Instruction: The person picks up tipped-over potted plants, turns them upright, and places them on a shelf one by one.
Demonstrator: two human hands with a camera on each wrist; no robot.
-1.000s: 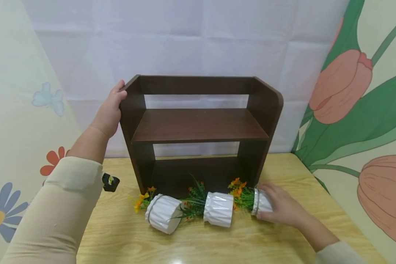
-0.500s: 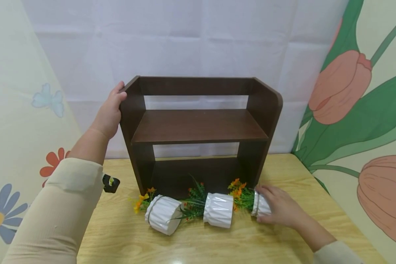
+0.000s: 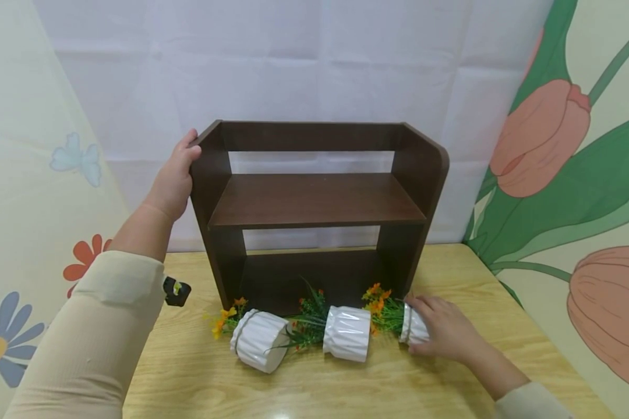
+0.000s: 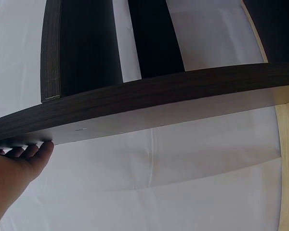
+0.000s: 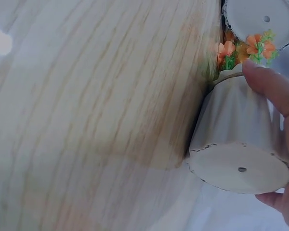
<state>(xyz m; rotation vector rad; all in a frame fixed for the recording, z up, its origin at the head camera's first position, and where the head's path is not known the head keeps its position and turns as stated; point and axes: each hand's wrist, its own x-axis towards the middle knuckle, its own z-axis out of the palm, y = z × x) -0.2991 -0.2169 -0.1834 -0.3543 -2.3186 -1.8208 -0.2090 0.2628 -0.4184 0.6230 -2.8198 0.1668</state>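
Note:
A dark brown two-tier shelf (image 3: 317, 199) stands upright on the table. My left hand (image 3: 174, 177) rests against the upper outside of its left side panel (image 4: 135, 106); in the left wrist view the fingertips touch that panel. At the right, my right hand (image 3: 448, 329) grips a white pot (image 3: 414, 326) lying on its side, with orange flowers (image 3: 378, 299) pointing left. In the right wrist view the thumb lies along the pot's side and its base (image 5: 241, 166), with a small hole, faces the camera. My other fingers there are mostly hidden behind the pot.
Two more white pots lie on their sides before the shelf: a middle one (image 3: 347, 333) with red-dotted greenery and a left one (image 3: 259, 339) with orange-yellow flowers. Behind is a white cloth (image 3: 314, 64). The wood-grain table (image 3: 314, 390) meets a painted wall (image 3: 545, 221) at right.
The right hand has shifted very slightly on the pot it grips. The left hand, the shelf and the other pots look the same.

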